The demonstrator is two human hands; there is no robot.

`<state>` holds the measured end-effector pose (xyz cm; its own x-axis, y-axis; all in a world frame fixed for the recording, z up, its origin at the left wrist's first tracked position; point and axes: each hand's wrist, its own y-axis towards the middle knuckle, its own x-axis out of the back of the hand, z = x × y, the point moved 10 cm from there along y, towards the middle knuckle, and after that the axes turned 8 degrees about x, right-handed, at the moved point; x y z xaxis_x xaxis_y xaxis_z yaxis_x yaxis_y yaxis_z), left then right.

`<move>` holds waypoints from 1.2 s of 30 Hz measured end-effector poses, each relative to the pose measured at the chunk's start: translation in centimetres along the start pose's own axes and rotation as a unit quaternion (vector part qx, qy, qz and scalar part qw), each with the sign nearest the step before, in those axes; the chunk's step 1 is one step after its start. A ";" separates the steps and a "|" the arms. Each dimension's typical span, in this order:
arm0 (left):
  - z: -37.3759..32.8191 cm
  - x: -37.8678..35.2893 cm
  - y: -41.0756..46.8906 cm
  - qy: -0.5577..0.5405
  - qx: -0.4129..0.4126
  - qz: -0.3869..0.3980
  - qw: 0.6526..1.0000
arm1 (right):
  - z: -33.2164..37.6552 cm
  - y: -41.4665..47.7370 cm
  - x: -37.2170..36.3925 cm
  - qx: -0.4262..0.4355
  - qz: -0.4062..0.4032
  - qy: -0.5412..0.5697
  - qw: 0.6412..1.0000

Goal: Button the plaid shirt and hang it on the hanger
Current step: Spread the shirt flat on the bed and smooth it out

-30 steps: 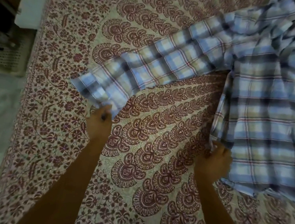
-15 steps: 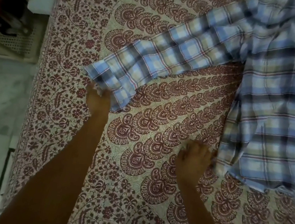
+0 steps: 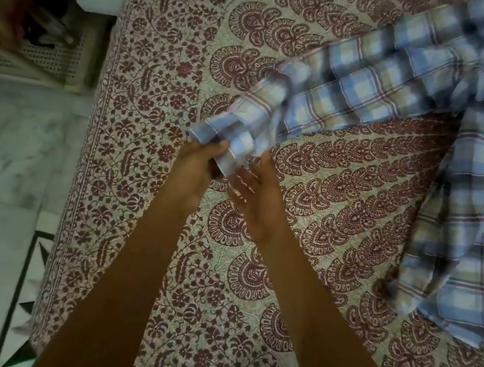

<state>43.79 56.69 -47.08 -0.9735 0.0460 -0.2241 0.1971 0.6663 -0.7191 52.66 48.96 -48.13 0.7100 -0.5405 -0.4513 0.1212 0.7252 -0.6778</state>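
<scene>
A blue, white and tan plaid shirt [image 3: 463,189] lies spread on the right side of the bed, its body at the right edge and one long sleeve [image 3: 351,83] stretching left. My left hand [image 3: 196,167] grips the sleeve's cuff [image 3: 231,141], which is bunched and lifted a little. My right hand [image 3: 253,185] sits just right of the cuff with its fingertips on the cuff's lower edge; blur hides whether it pinches the cloth. No hanger is in view.
The bed is covered by a cream sheet with maroon paisley print [image 3: 303,248]. Its left edge [image 3: 75,191] drops to a pale marble floor [image 3: 6,150]. A white perforated basket and dark furniture [image 3: 37,39] stand at the upper left.
My right hand has let go of the shirt's side hem and moved left to the cuff. My left hand has gathered the cuff, and the sleeve end is now bunched.
</scene>
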 end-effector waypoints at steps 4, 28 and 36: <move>1.5 -1.0 -2.7 -0.055 0.017 0.074 0.996 | 0.7 0.2 -1.1 -0.006 0.037 0.024 0.999; 6.7 1.5 -1.9 -0.053 0.139 -0.070 0.986 | 0.1 -0.4 4.4 0.047 -0.051 0.045 0.997; 2.8 1.6 -2.3 0.001 0.028 -0.030 0.999 | 2.6 -1.7 4.2 0.151 -0.079 -0.017 0.985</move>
<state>42.08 53.19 -47.64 -0.9838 0.0084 -0.1790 0.1448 0.6257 -0.7665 57.22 46.54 -47.36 0.6874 -0.6463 -0.3313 0.4298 0.7297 -0.5318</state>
